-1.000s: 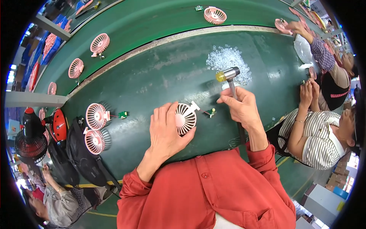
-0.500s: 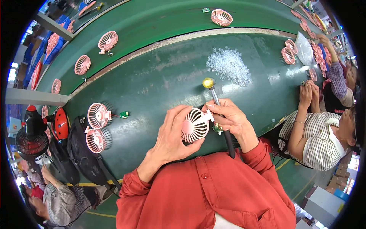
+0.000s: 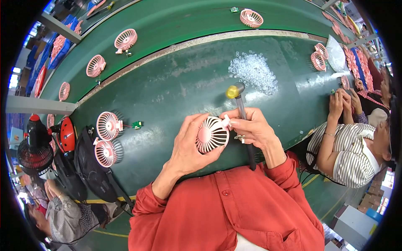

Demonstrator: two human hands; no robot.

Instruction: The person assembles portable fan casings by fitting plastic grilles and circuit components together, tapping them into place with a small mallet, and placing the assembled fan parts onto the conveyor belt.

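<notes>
You have a pink fan housing point(image 3: 204, 134) of smooth moulded plastic with a soft sheen; the 2 slatted housings point(image 3: 106, 126) on the table to your left look the same. Your hammer point(image 3: 240, 107) shows a glossy yellow plastic face, a smooth metal neck and a matt black handle. Your green worktop point(image 3: 176, 92) is smooth, shiny in patches, with dull scuffed streaks. The loose rings point(image 3: 253, 73) look like clear, glossy plastic. Your red shirt point(image 3: 188, 205) is matt cloth, the black bag point(image 3: 94, 175) dull fabric, and the clear bag point(image 3: 336, 54) thin, shiny film.
</notes>
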